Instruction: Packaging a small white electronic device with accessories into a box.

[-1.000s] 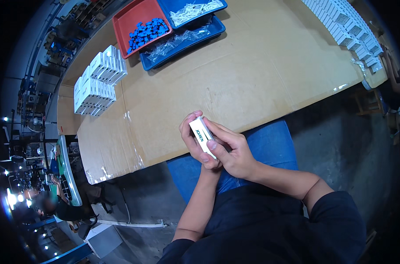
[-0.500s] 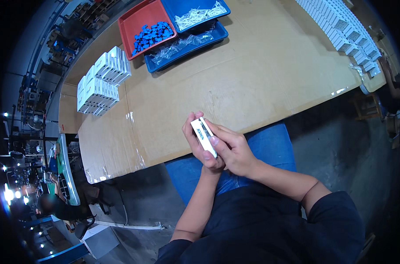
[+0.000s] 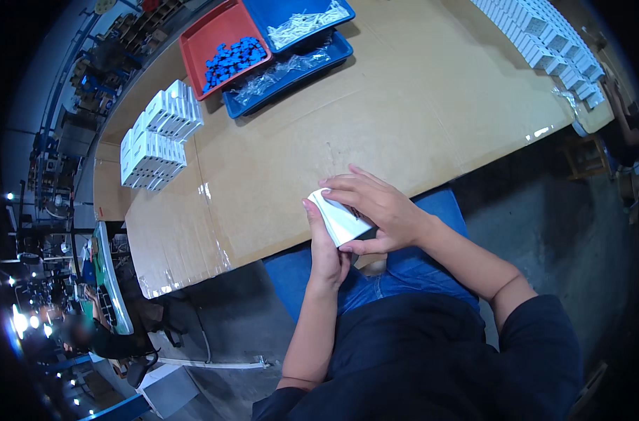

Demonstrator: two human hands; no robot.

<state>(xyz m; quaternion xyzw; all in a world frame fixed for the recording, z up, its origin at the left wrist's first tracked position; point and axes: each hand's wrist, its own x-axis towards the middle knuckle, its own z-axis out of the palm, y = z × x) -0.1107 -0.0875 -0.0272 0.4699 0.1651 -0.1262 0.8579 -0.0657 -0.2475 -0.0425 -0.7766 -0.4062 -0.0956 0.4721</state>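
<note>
A small white cardboard box (image 3: pixel 342 223) with dark print is held between my two hands, just over the table's near edge. My left hand (image 3: pixel 324 247) is closed on its left side, thumb upright along the edge; its other fingers are mostly hidden behind the box. From the right, my right hand (image 3: pixel 390 209) grips the same box, fingers bent over the far end and thumb pressed at the near corner. One broad white face of the box is turned up, partly covered by the right fingers.
Stacked white boxes (image 3: pixel 153 160) stand at the table's left; many more rows (image 3: pixel 544 43) fill the far right. At the back are a red tray (image 3: pixel 196 43) of blue pieces, a blue tray (image 3: pixel 256 15) of white pieces, and a lower blue tray (image 3: pixel 333 64) with clear plastic. People are at both sides.
The box has turned from showing a narrow side to showing a broad face. My right hand has opened wider and shifted right over it; my left thumb now runs along its left edge.
</note>
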